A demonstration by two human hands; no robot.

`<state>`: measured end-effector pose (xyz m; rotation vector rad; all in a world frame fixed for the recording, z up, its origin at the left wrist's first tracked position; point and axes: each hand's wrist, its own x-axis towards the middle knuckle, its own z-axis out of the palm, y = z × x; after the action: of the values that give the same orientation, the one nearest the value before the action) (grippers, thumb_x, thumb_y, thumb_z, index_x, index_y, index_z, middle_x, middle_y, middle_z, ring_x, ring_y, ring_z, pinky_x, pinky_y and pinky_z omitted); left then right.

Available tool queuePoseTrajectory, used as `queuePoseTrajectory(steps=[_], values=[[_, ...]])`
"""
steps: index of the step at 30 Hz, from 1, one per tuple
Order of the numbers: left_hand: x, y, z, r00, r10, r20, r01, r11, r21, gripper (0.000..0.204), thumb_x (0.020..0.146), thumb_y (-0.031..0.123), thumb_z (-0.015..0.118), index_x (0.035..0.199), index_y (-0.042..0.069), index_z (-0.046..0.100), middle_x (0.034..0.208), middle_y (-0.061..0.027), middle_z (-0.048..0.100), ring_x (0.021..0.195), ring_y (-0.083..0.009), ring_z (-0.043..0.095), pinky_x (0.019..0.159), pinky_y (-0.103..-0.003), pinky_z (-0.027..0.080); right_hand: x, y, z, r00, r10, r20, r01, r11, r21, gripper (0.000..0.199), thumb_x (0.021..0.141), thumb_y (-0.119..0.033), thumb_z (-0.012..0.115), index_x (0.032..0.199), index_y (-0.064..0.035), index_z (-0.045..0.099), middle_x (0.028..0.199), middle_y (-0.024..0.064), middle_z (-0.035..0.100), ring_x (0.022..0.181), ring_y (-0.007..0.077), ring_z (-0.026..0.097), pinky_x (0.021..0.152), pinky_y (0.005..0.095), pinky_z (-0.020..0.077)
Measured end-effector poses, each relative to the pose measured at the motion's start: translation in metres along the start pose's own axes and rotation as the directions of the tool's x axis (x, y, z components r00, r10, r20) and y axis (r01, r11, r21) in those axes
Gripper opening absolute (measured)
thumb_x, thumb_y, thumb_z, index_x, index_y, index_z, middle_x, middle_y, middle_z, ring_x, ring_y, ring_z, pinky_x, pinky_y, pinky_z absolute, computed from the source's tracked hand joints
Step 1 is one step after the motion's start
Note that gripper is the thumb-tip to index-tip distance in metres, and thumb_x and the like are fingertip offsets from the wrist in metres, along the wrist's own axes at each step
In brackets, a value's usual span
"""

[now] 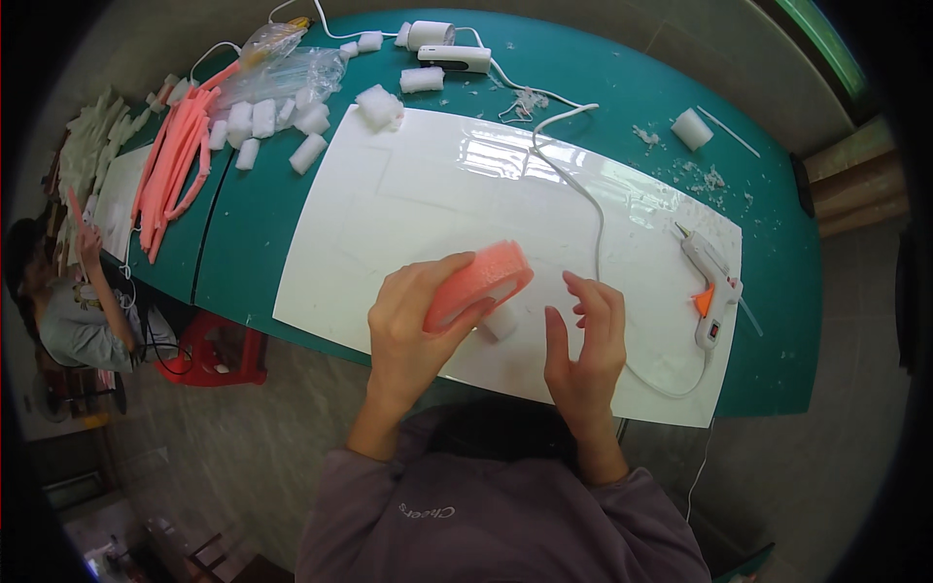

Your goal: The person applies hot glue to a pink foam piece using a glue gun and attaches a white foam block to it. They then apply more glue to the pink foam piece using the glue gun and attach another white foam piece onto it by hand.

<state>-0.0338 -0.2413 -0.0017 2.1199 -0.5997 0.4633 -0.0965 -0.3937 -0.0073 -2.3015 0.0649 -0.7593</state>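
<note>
My left hand [413, 306] is closed around a thick, rounded coral-pink foam piece [486, 277], tilted above the white board. Its top looks rough, and a paler area shows on the side facing me. Just beneath it, partly hidden by my left thumb, is a small white cylinder [501, 323]; I cannot tell whether the two touch. To the right, my right hand [591, 345] hovers apart from the foam, fingers loosely spread and nothing in them. The glossy white board [408, 175] lies under both hands.
An orange-triggered glue gun [709, 277] rests at the board's right, its white cord [595, 214] crossing the board. White foam chunks [262, 121], coral foam strips [175, 160] and clear plastic bags [301, 73] lie left on the green table [573, 53]. Another person [83, 301] sits far left.
</note>
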Motion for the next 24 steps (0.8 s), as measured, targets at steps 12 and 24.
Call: queuePoseTrajectory(steps=[12, 24], values=[[-0.005, -0.008, -0.017, 0.987, 0.140, -0.078, -0.142, 0.990, -0.018, 0.064, 0.063, 0.021, 0.074, 0.119, 0.013, 0.042, 0.113, -0.0143, 0.051, 0.104, -0.0319, 0.050, 0.095, -0.052, 0.028, 0.014, -0.023, 0.011, 0.919, -0.291, 0.265, 0.262, 0.955, 0.141, 0.047, 0.071, -0.013, 0.066, 0.115, -0.0043, 0.054, 0.125, 0.0148, 0.046, 0.113, 0.0322, 0.044, 0.090, 0.0407, 0.0363], [-0.015, 0.008, -0.055, 0.704, 0.274, -0.656, -0.377, 0.926, -0.017, 0.096, 0.076, -0.004, 0.046, 0.131, 0.045, -0.016, 0.142, -0.0205, -0.013, 0.073, -0.0310, 0.063, 0.097, -0.064, 0.020, 0.009, -0.017, 0.017, 0.948, -0.281, 0.151, 0.268, 0.958, 0.100, 0.049, 0.065, 0.000, 0.065, 0.112, -0.0040, 0.056, 0.122, 0.0154, 0.048, 0.112, 0.0319, 0.045, 0.092, 0.0402, 0.0371]])
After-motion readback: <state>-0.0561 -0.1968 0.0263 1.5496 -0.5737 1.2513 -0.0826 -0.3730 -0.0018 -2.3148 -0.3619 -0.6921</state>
